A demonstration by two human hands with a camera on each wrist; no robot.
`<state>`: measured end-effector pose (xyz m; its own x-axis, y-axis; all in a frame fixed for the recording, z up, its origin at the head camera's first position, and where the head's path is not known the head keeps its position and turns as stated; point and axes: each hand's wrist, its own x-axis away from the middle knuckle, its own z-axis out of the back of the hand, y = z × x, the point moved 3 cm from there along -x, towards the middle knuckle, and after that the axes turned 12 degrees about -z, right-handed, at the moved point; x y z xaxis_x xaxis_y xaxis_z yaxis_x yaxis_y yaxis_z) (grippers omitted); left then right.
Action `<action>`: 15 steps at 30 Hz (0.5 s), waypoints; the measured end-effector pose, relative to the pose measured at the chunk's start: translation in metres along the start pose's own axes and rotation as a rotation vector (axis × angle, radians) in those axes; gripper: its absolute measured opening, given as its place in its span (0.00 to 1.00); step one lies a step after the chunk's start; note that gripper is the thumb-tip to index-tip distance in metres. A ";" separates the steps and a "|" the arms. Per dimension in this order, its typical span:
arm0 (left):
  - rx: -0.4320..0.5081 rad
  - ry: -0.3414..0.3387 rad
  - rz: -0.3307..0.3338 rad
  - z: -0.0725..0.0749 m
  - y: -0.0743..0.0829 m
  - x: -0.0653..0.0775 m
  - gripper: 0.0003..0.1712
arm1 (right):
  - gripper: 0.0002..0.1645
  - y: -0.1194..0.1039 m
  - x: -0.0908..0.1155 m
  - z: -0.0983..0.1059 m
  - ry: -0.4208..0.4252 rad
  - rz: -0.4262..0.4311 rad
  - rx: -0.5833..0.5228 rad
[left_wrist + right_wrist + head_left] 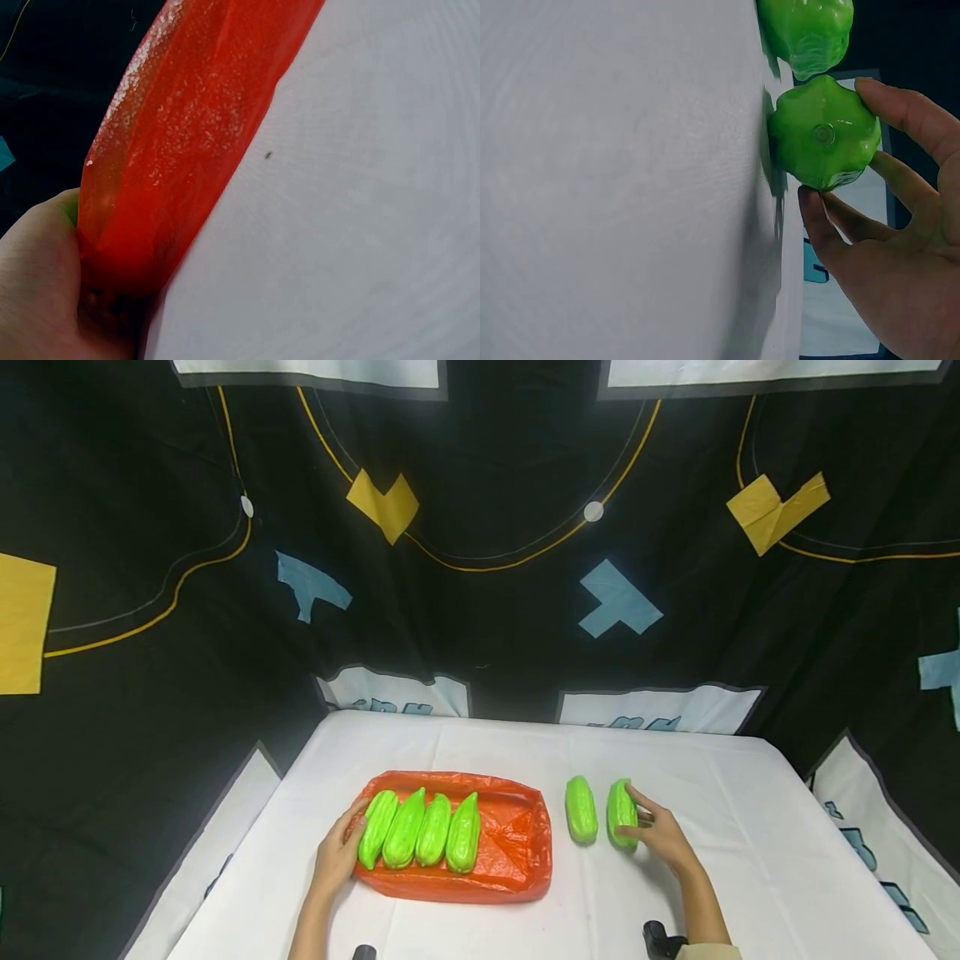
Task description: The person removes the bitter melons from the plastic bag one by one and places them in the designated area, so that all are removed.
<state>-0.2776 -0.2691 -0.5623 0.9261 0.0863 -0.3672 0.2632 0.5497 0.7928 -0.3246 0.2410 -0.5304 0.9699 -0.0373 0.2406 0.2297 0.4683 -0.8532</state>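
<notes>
A tray covered in red plastic [517,835] stands on the white table. Four green ridged gourds [405,829] lie side by side in its left half. My left hand [339,852] grips the tray's left end, close beside the leftmost gourd; in the left wrist view that hand [37,277] sits against the red plastic wall [180,142]. To the tray's right lie two more gourds. My right hand [663,835] holds the outer gourd [621,814] between thumb and fingers, its round end [823,135] facing the right wrist camera. The other gourd [581,810] lies just left of it.
The white table [675,768] backs onto a black curtain [480,627] with yellow and blue patches. White panels [660,710] hang along its lower edge. A dark wrist device [660,941] shows by the right sleeve [708,952].
</notes>
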 end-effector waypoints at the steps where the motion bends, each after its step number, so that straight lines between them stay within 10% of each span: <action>1: 0.000 0.001 0.003 0.000 0.000 0.000 0.25 | 0.50 0.001 0.000 0.000 -0.003 -0.004 0.001; 15: 0.003 -0.014 0.013 -0.001 0.001 -0.002 0.25 | 0.49 0.005 -0.002 -0.002 -0.022 -0.024 0.041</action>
<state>-0.2792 -0.2679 -0.5617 0.9332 0.0812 -0.3501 0.2522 0.5462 0.7988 -0.3252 0.2416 -0.5363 0.9620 -0.0298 0.2713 0.2489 0.5034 -0.8274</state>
